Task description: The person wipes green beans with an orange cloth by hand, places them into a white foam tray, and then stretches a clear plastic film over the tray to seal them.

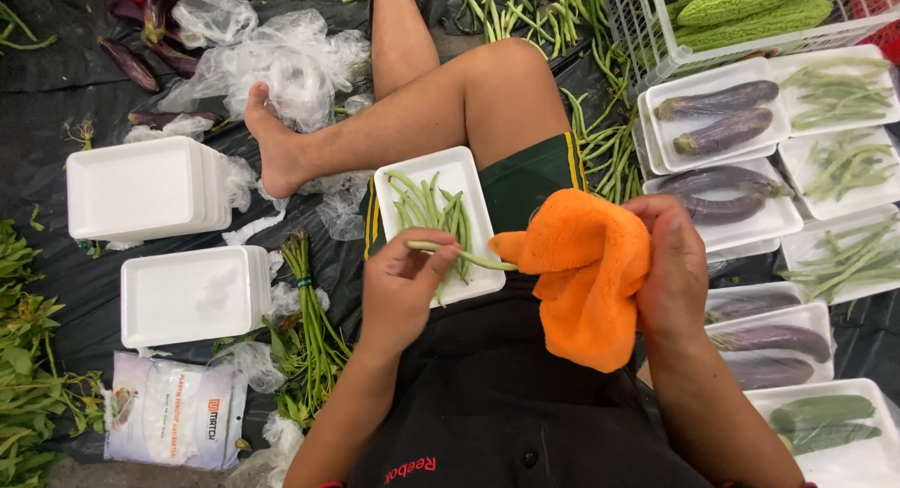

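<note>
Green beans (459, 255) are pinched in the left hand (401, 286) fingers above a white foam tray (473, 183) on the lap; their other end enters an orange cloth (586, 282) gripped by the right hand (673, 272).

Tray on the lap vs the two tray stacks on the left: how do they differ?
The tray on the lap is single and holds green beans; the tray stacks are many deep, and their top trays are bare. The lap tray rests on the thigh beside the left hand; the stacks sit on the black sheet. All are white foam, rectangular.
</note>
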